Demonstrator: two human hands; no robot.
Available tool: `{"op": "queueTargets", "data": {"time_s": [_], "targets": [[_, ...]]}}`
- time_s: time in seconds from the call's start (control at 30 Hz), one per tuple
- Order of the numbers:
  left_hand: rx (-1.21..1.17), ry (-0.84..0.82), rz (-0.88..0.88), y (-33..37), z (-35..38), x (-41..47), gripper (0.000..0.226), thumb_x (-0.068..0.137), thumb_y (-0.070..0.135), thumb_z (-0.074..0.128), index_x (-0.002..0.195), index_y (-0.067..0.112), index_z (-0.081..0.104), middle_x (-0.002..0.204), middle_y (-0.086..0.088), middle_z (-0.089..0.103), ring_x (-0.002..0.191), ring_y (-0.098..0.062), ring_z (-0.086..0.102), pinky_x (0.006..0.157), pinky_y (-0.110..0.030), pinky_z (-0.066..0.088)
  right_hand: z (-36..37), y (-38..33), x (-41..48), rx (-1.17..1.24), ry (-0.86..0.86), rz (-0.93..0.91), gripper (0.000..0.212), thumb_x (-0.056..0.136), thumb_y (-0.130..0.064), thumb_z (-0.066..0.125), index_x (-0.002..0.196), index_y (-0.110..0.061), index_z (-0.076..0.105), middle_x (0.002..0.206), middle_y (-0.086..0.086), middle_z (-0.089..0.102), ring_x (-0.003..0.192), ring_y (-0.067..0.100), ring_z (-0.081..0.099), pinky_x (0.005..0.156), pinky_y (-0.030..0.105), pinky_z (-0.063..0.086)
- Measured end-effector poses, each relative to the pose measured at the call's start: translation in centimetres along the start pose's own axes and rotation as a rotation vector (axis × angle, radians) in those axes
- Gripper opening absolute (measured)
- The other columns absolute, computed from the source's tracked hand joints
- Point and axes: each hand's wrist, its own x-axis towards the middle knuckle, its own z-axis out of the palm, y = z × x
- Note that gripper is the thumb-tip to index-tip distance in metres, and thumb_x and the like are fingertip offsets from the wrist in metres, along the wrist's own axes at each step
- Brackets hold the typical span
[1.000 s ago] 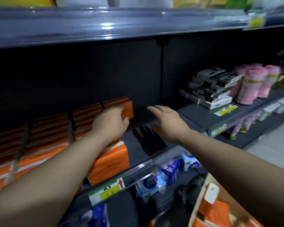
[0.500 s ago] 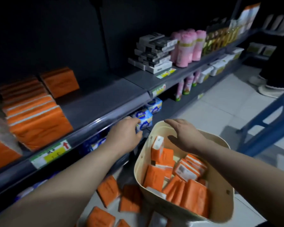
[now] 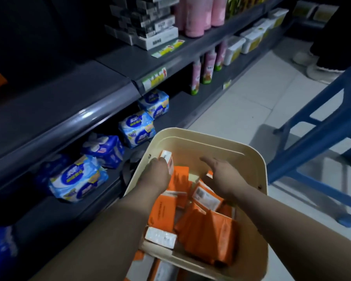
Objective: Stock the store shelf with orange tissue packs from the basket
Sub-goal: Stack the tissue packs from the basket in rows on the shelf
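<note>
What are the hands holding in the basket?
The left hand grips an upright orange tissue pack near its white top end. The right hand is open above the packs, holding nothing.

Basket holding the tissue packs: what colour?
Cream, plain, no pattern: the basket shows best in the head view.

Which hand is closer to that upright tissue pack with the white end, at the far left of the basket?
Left. The left hand touches the upright pack; the right hand hovers apart, further right over the basket.

Dim aisle, pale tiled floor [image 3: 241, 110], blue stool(?) [image 3: 320, 126] rt.
</note>
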Motion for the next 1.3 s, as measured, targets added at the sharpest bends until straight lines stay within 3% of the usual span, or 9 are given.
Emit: {"op": "queueTargets", "data": {"time_s": [0.23,0.33,0.53,0.67,0.83,0.93,1.03,1.17,1.3], "targets": [[0.33,0.026,0.057,0.4,2.6,3.9,0.027,0.095,0.007,0.037,0.116,0.002,0.053,0.118,-0.014,0.06,0.111,-0.029,0.057,0.089,-0.036,0.046,1.4,2.2,0.8,0.052,-0.048,0.02,0.057,0.09,-0.034,0.056,0.143,-0.027,0.035,0.136,0.006,0.051,0.123,0.027,0.046,0.099,0.035,0.042],[0.431,0.001,0.121,0.2,3.0,3.8,0.026,0.091,0.008,0.048,0.116,0.002,0.053,0.119,-0.014,0.058,0.11,-0.028,0.057,0.089,-0.033,0.046,1.4,2.8,0.5,0.074,-0.052,0.036,0.058,0.089,-0.032,0.059,0.142,-0.027,0.037,0.141,0.003,0.048,0.125,0.025,0.046,0.099,0.034,0.042],[0.137,-0.009,0.097,-0.9,1.8,1.1,0.037,0.083,0.039,0.061,0.111,0.017,0.053,0.115,-0.008,0.049,0.101,-0.029,0.057,0.076,-0.032,0.042,2.0,3.2,-0.9,0.002,-0.261,0.074,0.063,0.085,-0.028,0.065,0.142,-0.024,0.037,0.134,0.005,0.056,0.115,0.026,0.055,0.091,0.031,0.047],[-0.054,0.036,0.169,-2.8,-0.1,-2.7,0.032,0.082,0.028,0.061,0.113,0.026,0.051,0.11,-0.003,0.049,0.092,-0.03,0.059,0.071,-0.031,0.043,3.3,3.1,-2.5,-0.044,-0.392,0.059,0.066,0.085,-0.026,0.064,0.144,-0.021,0.035,0.139,0.007,0.052,0.121,0.026,0.052,0.095,0.029,0.043],[-0.386,0.019,0.27,-4.3,-2.3,-6.1,0.041,0.084,0.004,0.057,0.113,0.032,0.054,0.105,0.007,0.056,0.08,-0.003,0.056,0.059,-0.008,0.035,5.5,3.2,-3.8,-0.115,-0.546,0.107,0.067,0.088,-0.028,0.062,0.146,-0.02,0.029,0.142,0.01,0.045,0.125,0.027,0.048,0.101,0.035,0.043],[-0.472,0.029,0.247,-4.6,-3.0,-7.1,0.047,0.08,-0.006,0.051,0.11,0.03,0.054,0.109,0.007,0.054,0.088,0.001,0.054,0.067,-0.008,0.038,6.9,3.5,-4.3,-0.191,-0.577,0.117,0.066,0.088,-0.026,0.059,0.145,-0.018,0.027,0.141,0.012,0.044,0.126,0.026,0.047,0.103,0.036,0.042],[-0.592,0.012,0.213,-4.8,-3.3,-7.5,0.035,0.085,-0.002,0.048,0.103,0.025,0.058,0.111,0.002,0.057,0.096,-0.008,0.056,0.082,-0.021,0.046,7.6,3.6,-4.6,-0.239,-0.597,0.129,0.066,0.089,-0.025,0.058,0.145,-0.015,0.026,0.143,0.013,0.042,0.129,0.027,0.045,0.107,0.039,0.039],[-0.716,0.036,0.144,-5.0,-4.3,-7.7,0.017,0.088,0.024,0.046,0.086,0.022,0.063,0.105,0.004,0.059,0.086,0.004,0.055,0.069,-0.007,0.04,7.0,2.5,-3.8,-0.256,-0.641,0.153,0.052,0.087,-0.025,0.064,0.133,-0.014,0.044,0.132,0.01,0.052,0.118,0.023,0.053,0.099,0.033,0.046],[-0.659,0.17,0.19,-5.6,-5.9,-7.9,0.019,0.088,0.02,0.064,0.07,0.015,0.059,0.098,-0.004,0.058,0.09,-0.009,0.056,0.076,-0.002,0.034,3.8,0.2,-2.4,-0.219,-0.613,0.118,0.055,0.085,-0.036,0.066,0.132,-0.015,0.048,0.13,0.009,0.053,0.116,0.024,0.053,0.092,0.03,0.044]]}}
